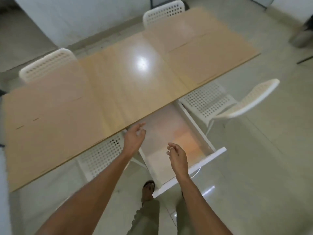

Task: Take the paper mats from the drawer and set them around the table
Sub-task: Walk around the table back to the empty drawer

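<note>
Four paper mats [211, 60] cover the table [128, 89].

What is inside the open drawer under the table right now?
The open drawer shows only a pale, bare-looking bottom with an orange glow; no mats are distinguishable. Its back part is hidden under the table, and both hands hover over the front.
</note>
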